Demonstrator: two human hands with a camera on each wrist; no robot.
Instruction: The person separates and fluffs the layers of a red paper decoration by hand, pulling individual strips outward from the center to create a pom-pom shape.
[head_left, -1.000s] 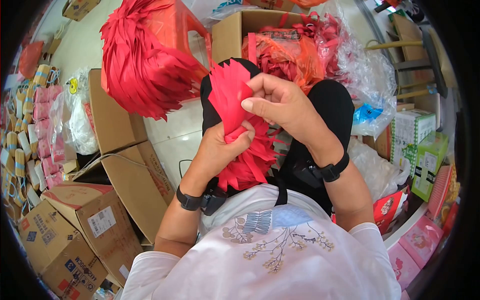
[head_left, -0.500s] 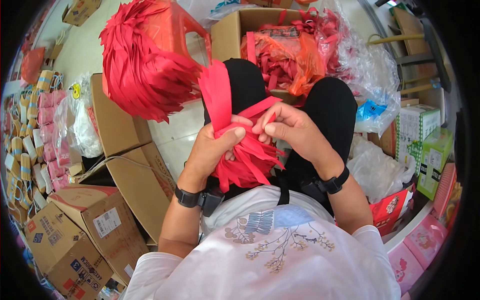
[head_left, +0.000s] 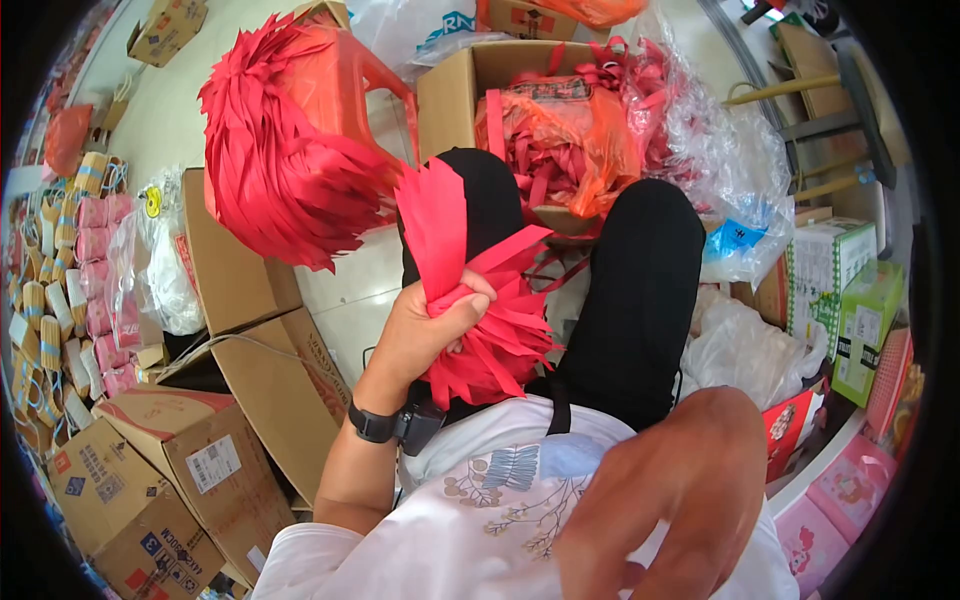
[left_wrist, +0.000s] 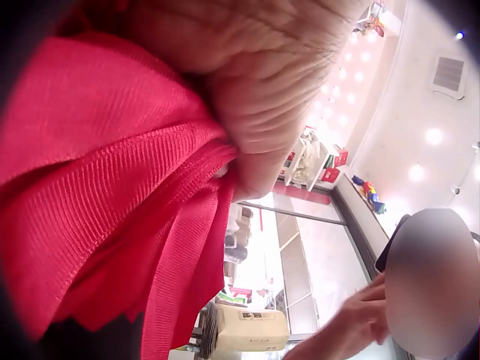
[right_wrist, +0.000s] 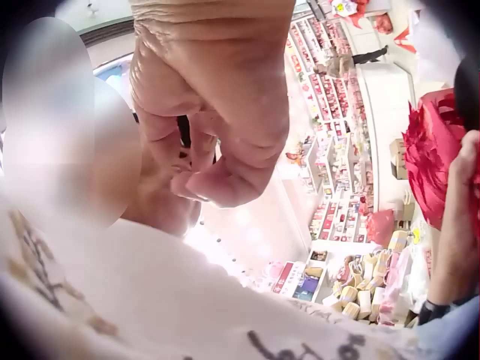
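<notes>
My left hand (head_left: 430, 320) grips a bunch of red ribbon strips (head_left: 490, 350) over my lap, its thumb lying across them. Some strips (head_left: 437, 225) fan upward out of the fist and others spread below it. The left wrist view shows the ribbed ribbon (left_wrist: 127, 187) close up, bunched against the palm. My right hand (head_left: 670, 490) is raised high in front of my chest, large and blurred in the head view. In the right wrist view, the right hand (right_wrist: 217, 112) is up beside the head with loosely bent fingers, and no ribbon shows in it.
A large red ribbon bundle (head_left: 290, 160) hangs over an orange stool (head_left: 340, 85) ahead on the left. Beyond my knees stands a cardboard box (head_left: 447, 105) with red strips and orange plastic (head_left: 610, 150). More cartons (head_left: 215, 455) stand left; clear plastic (head_left: 720, 180) lies right.
My right hand pinched the ribbon tips, then let go and rose away from the bunch toward my head. The left hand has kept its grip on the strips.
</notes>
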